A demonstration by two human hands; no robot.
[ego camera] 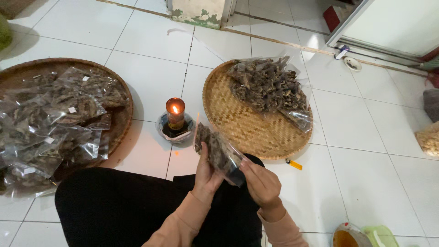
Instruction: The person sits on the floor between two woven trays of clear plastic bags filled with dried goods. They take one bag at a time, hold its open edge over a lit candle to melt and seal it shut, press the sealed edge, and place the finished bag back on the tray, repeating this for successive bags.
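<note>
My left hand [206, 176] and my right hand [259, 183] both grip a small clear plastic bag [218, 151] filled with dark dried pieces. The bag is held above my lap, its upper end pointing toward a lit candle [175, 114] standing in a small glass dish on the tiled floor. To the right lies a round woven bamboo tray [247, 128] carrying a larger open plastic bag of the same dark dried pieces [267, 84]. On the left, a darker round tray [120, 114] holds several filled small bags [55, 119].
An orange lighter [293, 164] lies on the floor by the woven tray's near edge. A bowl with orange-brown contents [348, 237] and a green object [382, 236] sit at the bottom right. A pale heap [429, 138] lies at the right edge, a wall post [200, 11] stands at the back.
</note>
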